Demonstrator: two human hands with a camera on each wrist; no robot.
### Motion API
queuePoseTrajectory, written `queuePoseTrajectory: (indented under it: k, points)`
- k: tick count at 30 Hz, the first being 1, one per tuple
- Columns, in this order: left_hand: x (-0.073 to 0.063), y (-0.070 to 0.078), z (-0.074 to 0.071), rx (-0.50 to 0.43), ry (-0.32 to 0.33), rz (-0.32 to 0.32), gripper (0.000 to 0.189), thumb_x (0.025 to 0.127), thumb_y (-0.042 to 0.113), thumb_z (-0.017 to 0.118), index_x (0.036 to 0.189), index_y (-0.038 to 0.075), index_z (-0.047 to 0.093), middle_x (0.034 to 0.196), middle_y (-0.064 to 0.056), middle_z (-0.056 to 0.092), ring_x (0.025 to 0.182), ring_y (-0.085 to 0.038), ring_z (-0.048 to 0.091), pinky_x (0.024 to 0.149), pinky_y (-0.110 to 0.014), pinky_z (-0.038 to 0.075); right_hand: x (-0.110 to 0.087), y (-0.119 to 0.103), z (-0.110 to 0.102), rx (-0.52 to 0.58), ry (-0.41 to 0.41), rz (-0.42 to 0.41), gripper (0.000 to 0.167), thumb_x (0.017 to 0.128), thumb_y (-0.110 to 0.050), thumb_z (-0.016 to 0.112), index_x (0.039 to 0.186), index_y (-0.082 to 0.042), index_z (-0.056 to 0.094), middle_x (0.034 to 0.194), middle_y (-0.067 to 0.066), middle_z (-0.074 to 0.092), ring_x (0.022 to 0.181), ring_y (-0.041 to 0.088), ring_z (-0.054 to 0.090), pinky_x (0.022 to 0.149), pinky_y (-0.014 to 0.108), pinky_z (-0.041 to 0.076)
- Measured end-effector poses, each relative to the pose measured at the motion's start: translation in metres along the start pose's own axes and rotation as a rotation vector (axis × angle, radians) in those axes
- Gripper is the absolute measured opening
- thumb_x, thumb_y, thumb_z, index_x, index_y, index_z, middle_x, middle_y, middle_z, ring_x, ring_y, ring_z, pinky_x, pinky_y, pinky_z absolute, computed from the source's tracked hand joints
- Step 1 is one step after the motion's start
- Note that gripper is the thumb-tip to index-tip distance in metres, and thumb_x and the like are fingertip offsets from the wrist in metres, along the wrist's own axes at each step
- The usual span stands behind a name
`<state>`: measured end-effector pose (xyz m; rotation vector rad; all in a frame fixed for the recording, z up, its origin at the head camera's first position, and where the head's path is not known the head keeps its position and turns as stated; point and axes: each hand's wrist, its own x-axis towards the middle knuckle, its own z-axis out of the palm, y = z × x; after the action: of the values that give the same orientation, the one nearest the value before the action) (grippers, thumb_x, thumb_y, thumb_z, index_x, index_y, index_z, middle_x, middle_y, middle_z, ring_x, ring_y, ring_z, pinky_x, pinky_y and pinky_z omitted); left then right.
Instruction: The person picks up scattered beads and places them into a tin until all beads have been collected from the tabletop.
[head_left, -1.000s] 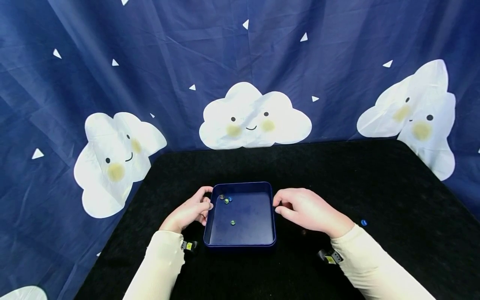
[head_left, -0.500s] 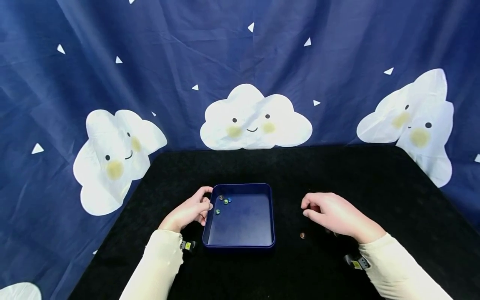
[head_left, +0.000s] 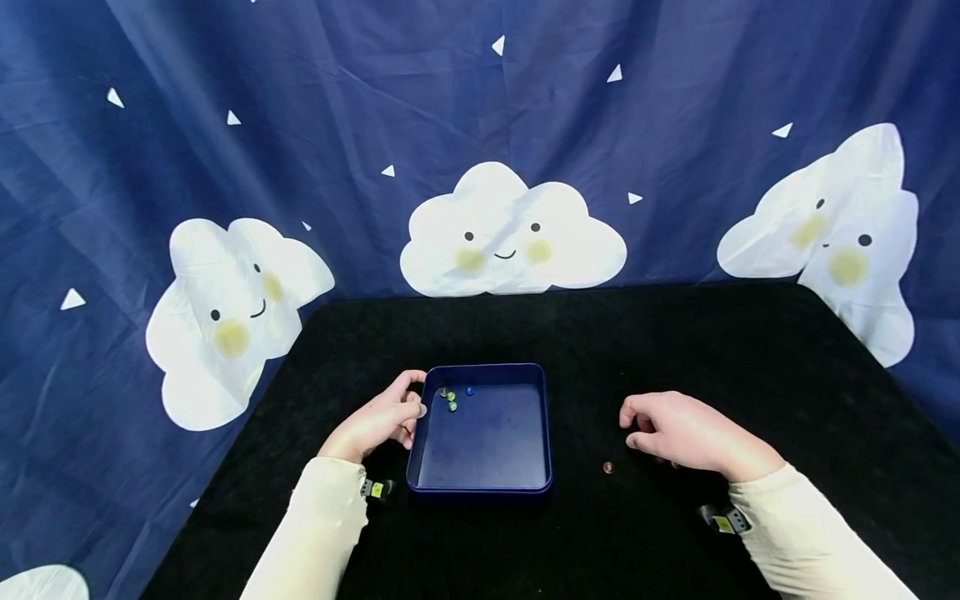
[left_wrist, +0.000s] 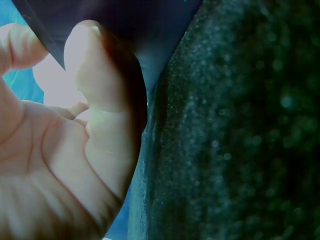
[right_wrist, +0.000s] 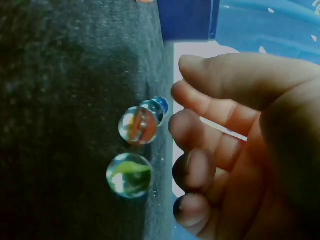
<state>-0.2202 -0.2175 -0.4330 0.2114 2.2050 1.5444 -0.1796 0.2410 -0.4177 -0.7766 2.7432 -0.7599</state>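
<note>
A dark blue square tray (head_left: 487,442) lies on the black cloth, with several glass marbles near its far left corner, among them a blue marble (head_left: 469,390) and a green marble (head_left: 452,407). My left hand (head_left: 382,421) grips the tray's left wall, thumb at the rim. To the right of the tray, my right hand (head_left: 693,433) hovers low over the cloth, fingers loosely curled and holding nothing. In the right wrist view, an orange-swirled marble (right_wrist: 138,126), a green-swirled marble (right_wrist: 129,175) and bluish marbles (right_wrist: 160,104) lie near its fingertips.
A brown marble (head_left: 608,468) rests on the cloth between the tray and my right hand. The black cloth (head_left: 750,350) covers the table. Behind it hangs a navy curtain (head_left: 360,100) printed with white clouds.
My right hand has moved from the tray's right wall rightward to the loose marbles. A green marble has rolled across the tray to the far left group. My left hand stays put.
</note>
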Motion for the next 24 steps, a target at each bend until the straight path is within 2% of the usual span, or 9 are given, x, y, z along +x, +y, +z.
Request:
queuePoseTrajectory:
  k: [7, 24]
  points:
    - [0.0004, 0.0007, -0.0004, -0.002, 0.005, -0.003, 0.055, 0.095, 0.008, 0.056, 0.145, 0.013, 0.034, 0.078, -0.008, 0.046, 0.062, -0.023, 0.052, 0.056, -0.034, 0.053, 0.0008, 0.0038, 0.0039, -0.059, -0.024, -0.027, 0.019, 0.085, -0.018, 0.077, 0.091, -0.027, 0.061, 0.071, -0.016, 0.05, 0.062, 0.001, 0.046, 0.062, 0.027, 0.042]
    - [0.001, 0.0, 0.0005, -0.003, 0.016, -0.015, 0.053, 0.095, 0.009, 0.055, 0.145, 0.014, 0.035, 0.079, -0.008, 0.046, 0.062, -0.023, 0.052, 0.056, -0.034, 0.053, 0.0026, 0.0007, 0.0028, -0.06, -0.001, -0.049, 0.018, 0.087, -0.018, 0.075, 0.09, -0.028, 0.061, 0.07, -0.017, 0.05, 0.062, 0.001, 0.046, 0.06, 0.026, 0.042]
